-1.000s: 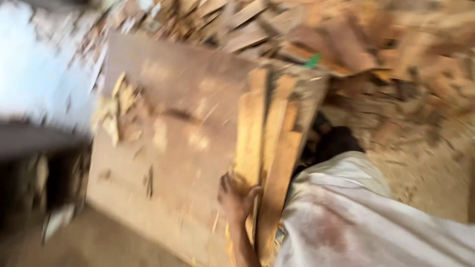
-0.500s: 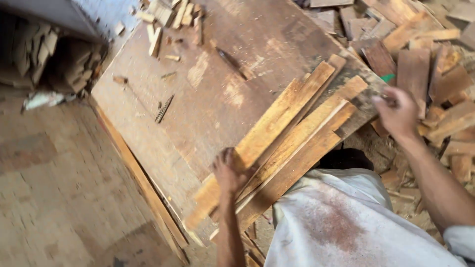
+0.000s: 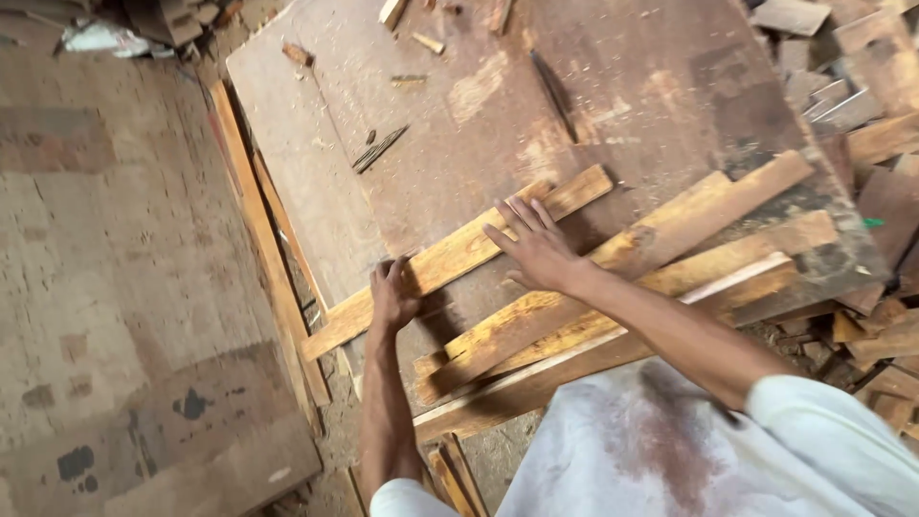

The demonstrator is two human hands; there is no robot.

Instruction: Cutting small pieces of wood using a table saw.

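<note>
The right hand has come in from the scrap pile at the far right and now lies flat, fingers spread, on the top wooden slat; that slat has slid away from the other slats and sits alone, slanting across the board. Under both hands spreads the large worn plywood sheet, dusty and stained. Just right of the right hand lie the remaining long slats, fanned and overlapping toward the person's white shirt. Beyond them, farther right, is the heap of wood offcuts. The left hand grips the lone slat's near end, fingers curled over its edge. Ahead of the left hand rests a small bundle of dark splinters.
</note>
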